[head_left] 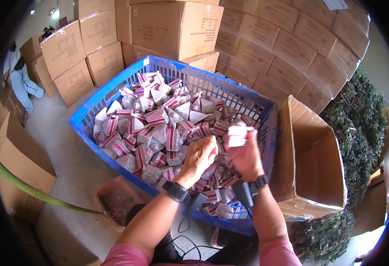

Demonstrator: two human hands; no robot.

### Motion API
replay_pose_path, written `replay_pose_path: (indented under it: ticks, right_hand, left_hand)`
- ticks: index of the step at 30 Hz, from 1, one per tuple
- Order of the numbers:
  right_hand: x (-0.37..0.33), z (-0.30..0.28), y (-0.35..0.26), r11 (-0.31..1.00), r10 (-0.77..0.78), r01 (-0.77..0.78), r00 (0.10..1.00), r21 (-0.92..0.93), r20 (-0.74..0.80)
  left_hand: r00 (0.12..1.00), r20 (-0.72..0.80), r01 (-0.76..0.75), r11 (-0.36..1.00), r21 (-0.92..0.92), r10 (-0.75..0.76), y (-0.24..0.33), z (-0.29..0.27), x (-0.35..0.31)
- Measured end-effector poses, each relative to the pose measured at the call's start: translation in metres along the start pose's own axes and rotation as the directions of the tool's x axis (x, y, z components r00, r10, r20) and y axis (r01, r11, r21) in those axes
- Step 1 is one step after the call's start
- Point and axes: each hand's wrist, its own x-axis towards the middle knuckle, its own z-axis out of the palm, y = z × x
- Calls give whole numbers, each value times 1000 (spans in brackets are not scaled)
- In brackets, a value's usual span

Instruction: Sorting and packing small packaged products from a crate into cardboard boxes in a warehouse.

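Many small cake-slice ornaments (159,117), wedge-shaped with pink and white stripes and glittery sides, are heaped in a large blue plastic crate (114,160). Over the heap my right hand (247,159) grips one cake-slice ornament (239,135) by its lower part, the striped side showing; the hand is slightly blurred. Just left of it, my left hand (200,157) is closed with fingertips pressed together, pointing towards the right hand. Whatever lies in its pinch, if anything, is too small to make out. Both wrists wear black bands with small devices.
An open cardboard box (318,164) stands against the crate's right side. Stacked cartons (265,40) rise behind. Green artificial foliage (356,124) fills the far right. A small pinkish bin (119,199) sits at front left, beside a green strap (44,193). Another person (19,80) stands far left.
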Motion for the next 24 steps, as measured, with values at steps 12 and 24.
replay_pose_path:
  ticks: [12, 24]
  right_hand:
    - [14, -37, -54, 957, -9, -39, 987, -287, -163]
    - [79, -104, 80, -690, -62, -88, 996, -718, -62]
  left_hand:
    - [982, -167, 81, 995, -52, -89, 15, -6, -6]
    - [952, -191, 174, 936, -305, -239, 28, -28, -4]
